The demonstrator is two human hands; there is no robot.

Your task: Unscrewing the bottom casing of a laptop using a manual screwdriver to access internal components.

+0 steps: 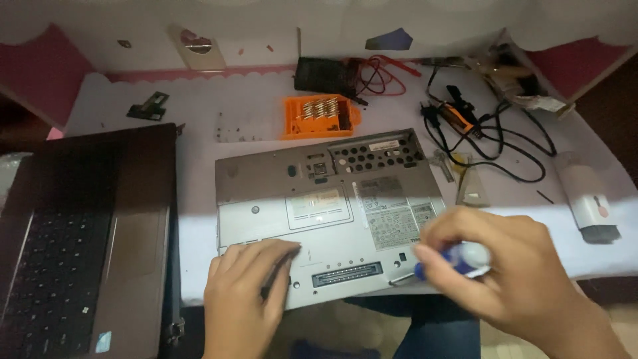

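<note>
A grey laptop [279, 176] lies upside down on the white table, its underside with stickers and vent holes facing up. My left hand [242, 296] rests flat on its near left corner with fingers spread, holding nothing. My right hand [512, 269] is closed around a blue and white screwdriver [458, 260], whose metal tip touches the laptop's near right edge beside a long connector slot [347, 274].
A dark open laptop [80, 252] lies at the left. An orange bit case [320, 116] and a clear screw tray [240, 126] sit behind the grey laptop. Black cables [492, 136] and red wires [379, 73] spread at the back right. A white bottle [588, 196] lies at the right.
</note>
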